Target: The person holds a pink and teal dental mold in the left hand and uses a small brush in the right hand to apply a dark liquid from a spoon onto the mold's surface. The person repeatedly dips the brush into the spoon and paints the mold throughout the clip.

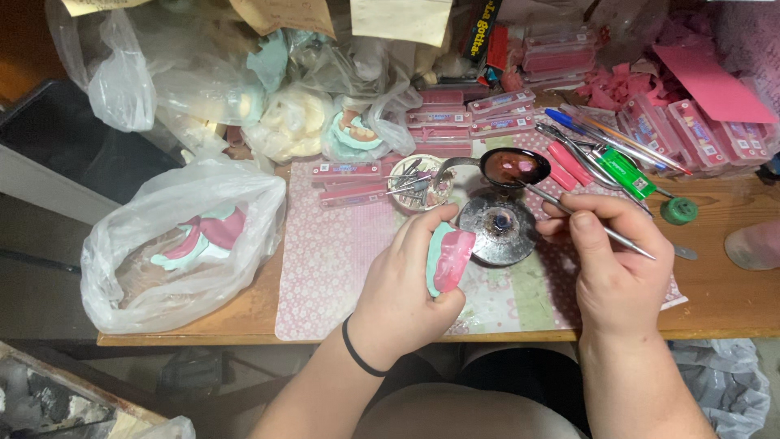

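A: Largest item first: what do you have?
B: Your wooden bench (pixel 723 301), with a pink patterned mat (pixel 325 260) spread over its middle. On the left edge, a clear plastic bag (pixel 146 236) with pink and pale-green casts inside.

A: Next down?
B: Stacked pink flat boxes (pixel 443 122) at the back. A round dark burner (pixel 497 229) sits on the mat, and a spoon (pixel 513 167) of dark reddish liquid lies just behind it. A small dish of metal tools (pixel 418 185) stands to the spoon's left.

A: And your hands?
B: Your left hand (pixel 402 293) is curled around a pink-and-green dental cast (pixel 448 258), gripping it just beside the burner, above the mat. Your right hand (pixel 617 268) pinches a thin metal instrument (pixel 597 226), its tip reaching into the spoon.

A: Smallest?
B: A green lighter (pixel 627 174) and a green cap (pixel 678 210), right of the spoon.
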